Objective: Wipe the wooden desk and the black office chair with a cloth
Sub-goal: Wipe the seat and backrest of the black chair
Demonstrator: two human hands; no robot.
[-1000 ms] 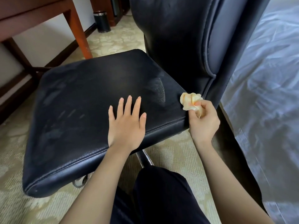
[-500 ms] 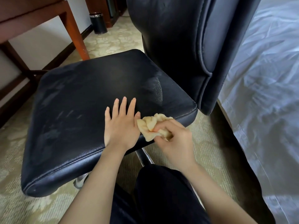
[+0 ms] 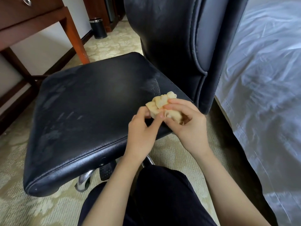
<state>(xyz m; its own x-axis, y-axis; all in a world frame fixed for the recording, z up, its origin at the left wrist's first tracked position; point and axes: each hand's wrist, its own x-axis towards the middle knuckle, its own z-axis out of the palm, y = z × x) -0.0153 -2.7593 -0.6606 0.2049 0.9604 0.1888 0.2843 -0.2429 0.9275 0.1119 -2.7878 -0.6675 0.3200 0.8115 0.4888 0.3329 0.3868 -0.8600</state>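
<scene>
Head view, read from left to right. At the upper left the wooden desk [image 3: 32,18] is standing against a pale wall [image 3: 48,38], with one reddish leg [image 3: 76,38] reaching down to the patterned carpet [image 3: 19,207]. A metal ring handle [image 3: 26,0] is showing on the drawer front at the top edge. Beyond the leg, a small black bin [image 3: 98,27] with a silver rim is standing on the carpet close to the wall.

The black office chair [image 3: 171,38] is filling the centre. Its seat [image 3: 89,111] is lying with the front edge nearest the camera, and dull smears and short streaks are showing across the leather. A chrome base [image 3: 83,178] is showing under that front edge. The tall backrest is rising behind the seat, toward the right.

Over the seat's right front corner both hands are meeting on the cloth [image 3: 162,105], a crumpled pale yellow wad. Whether the wad is touching the leather cannot be told. The left hand [image 3: 143,132] is pinching the wad's left edge between the thumb and curled fingers. The right hand [image 3: 190,126] is gripping the wad's right part, with its fingers curling over the top.

Two bare forearms [image 3: 114,185] are coming up from the lower edge, and a knee [image 3: 162,198] in dark trousers is lying between them. At the far right a white bed sheet [image 3: 268,79] is hanging down toward the floor beside the chair.
</scene>
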